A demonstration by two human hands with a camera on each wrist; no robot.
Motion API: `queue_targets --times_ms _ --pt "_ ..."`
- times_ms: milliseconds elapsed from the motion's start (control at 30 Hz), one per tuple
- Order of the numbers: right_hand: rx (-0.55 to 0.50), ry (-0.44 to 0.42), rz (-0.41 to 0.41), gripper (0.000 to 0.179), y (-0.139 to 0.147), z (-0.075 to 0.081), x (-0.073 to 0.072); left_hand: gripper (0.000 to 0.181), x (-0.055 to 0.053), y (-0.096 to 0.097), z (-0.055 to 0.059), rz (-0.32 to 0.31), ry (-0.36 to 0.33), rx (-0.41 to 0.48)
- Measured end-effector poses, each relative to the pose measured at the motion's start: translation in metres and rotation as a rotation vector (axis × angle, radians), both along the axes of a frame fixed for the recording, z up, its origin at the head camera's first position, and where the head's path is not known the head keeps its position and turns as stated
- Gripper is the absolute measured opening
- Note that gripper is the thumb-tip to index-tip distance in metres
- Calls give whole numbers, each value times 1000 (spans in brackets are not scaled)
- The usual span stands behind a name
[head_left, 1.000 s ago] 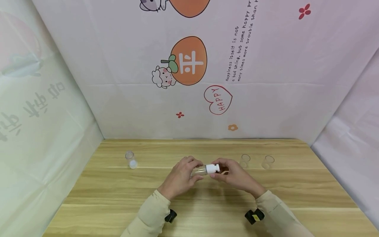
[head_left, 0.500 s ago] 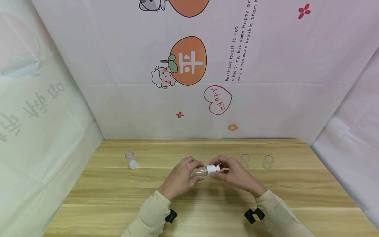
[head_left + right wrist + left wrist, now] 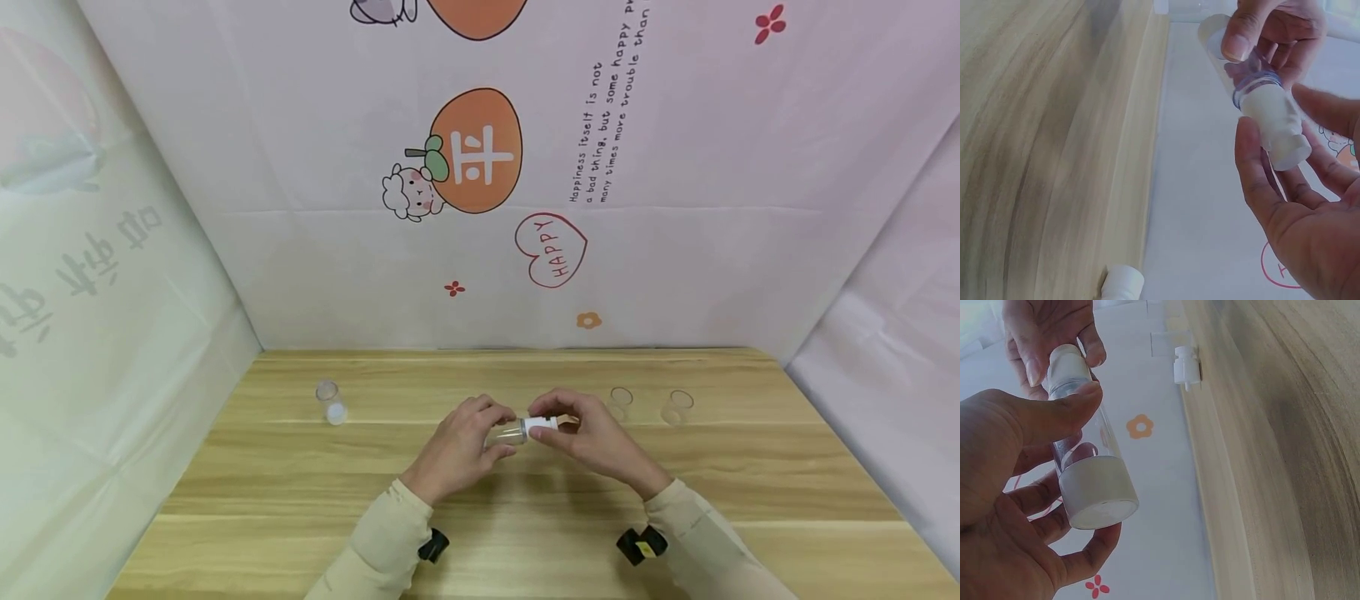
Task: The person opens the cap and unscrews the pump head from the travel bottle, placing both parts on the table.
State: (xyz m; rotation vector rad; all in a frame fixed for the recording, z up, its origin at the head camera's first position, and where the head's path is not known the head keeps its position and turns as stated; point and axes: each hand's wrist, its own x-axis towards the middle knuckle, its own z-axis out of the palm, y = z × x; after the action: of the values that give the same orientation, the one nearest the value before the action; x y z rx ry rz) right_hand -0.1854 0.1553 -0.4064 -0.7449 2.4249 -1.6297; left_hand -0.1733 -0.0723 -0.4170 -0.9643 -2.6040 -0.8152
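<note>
My left hand (image 3: 461, 446) grips a small clear bottle (image 3: 1088, 431) with a white base and tilts it sideways above the table. On the bottle's neck sits a white pump top (image 3: 1269, 122), facing my right hand (image 3: 588, 437). The thumb and fingers of that hand are curled round the pump top; its thumb overlaps the white part in the head view. In the left wrist view, the bottle's white base (image 3: 1099, 492) points toward the camera. Fingers partly hide the bottle's middle.
A clear cylinder with a white part (image 3: 331, 403) stands at the table's left. Two clear cylinders, one near (image 3: 621, 404) and one farther right (image 3: 678, 407), stand at the right. A small white pump piece (image 3: 1186, 366) shows in the left wrist view. White printed cloth (image 3: 337, 275) walls the back.
My right hand's fingers have shifted on the pump top, and its thumb now lies over the white part. The left hand and bottle have hardly moved.
</note>
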Motion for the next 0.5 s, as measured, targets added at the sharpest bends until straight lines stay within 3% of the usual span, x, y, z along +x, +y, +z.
queue_targets --times_ms 233,500 --pt "-6 29 -35 22 -1 -1 2 35 1 0 2 0 5 8" --pt "106 15 -30 39 5 1 2 34 2 0 3 19 -3 1"
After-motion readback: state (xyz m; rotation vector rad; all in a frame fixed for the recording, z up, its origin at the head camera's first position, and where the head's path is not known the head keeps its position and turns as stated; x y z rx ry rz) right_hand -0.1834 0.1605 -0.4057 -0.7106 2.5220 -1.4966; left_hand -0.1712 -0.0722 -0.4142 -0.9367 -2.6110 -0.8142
